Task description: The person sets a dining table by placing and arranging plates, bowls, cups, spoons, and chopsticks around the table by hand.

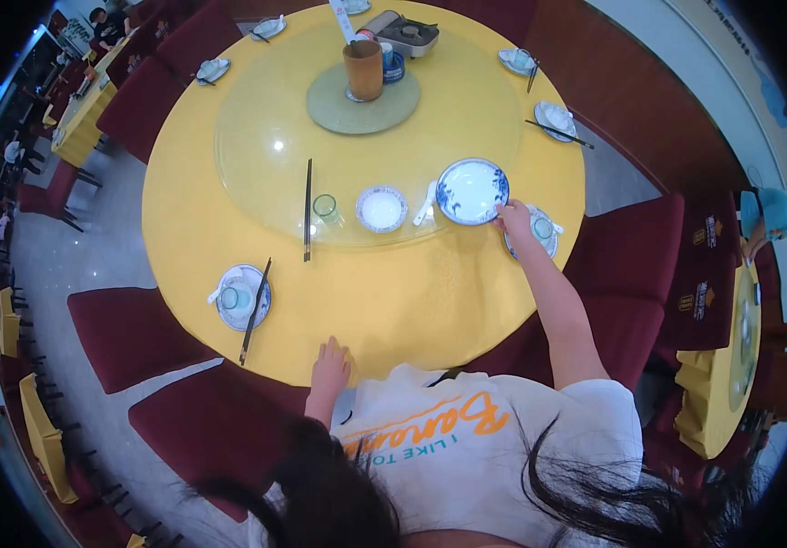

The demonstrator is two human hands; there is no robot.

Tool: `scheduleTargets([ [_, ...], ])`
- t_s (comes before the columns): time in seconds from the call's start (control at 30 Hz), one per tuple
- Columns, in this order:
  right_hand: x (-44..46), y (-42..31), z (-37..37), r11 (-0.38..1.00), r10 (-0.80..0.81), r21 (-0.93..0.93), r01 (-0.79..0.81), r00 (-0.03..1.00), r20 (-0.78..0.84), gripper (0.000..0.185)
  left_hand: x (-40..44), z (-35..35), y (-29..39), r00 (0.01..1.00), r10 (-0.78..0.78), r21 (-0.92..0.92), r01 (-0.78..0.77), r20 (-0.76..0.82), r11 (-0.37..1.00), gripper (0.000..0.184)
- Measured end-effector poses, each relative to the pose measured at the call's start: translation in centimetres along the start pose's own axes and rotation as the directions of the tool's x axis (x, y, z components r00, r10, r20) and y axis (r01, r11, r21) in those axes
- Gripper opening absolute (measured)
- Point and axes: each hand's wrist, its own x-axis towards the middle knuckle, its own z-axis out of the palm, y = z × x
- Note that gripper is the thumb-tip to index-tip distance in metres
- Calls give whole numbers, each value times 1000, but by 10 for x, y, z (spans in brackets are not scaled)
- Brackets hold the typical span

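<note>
My right hand pinches the near right rim of a round white plate with blue flowers. The plate is at the near right edge of the glass turntable; whether it touches the glass I cannot tell. Just left of it lies a white soup spoon, then a small blue-rimmed bowl. Further left are a green-tinted glass and a pair of dark chopsticks. My left hand rests at the near edge of the yellow tablecloth, its fingers spread and holding nothing.
Place settings ring the table, one at near left and one behind my right wrist. A brown cup and a portable stove stand toward the far side. Maroon chairs surround the table. Other people are in the background.
</note>
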Motion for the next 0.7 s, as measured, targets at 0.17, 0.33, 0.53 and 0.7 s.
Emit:
scheduleTargets([
  [0.17,62,-7,30,948,183,281,-147,977,-106,19,-46,4,-10,998,-54,-48,54,17,997,33],
  [0.33,100,4,43,879,336,405,-253,930,-148,17,-87,6,-7,985,-170,-102,171,14,980,30],
  [0.53,111,20,51,852,347,467,-239,924,-162,18,-135,39,-38,915,-401,-257,380,-34,889,28],
  [0.7,112,23,43,860,326,431,-274,944,-51,23,-176,93,-89,815,-579,-472,503,-18,724,29],
])
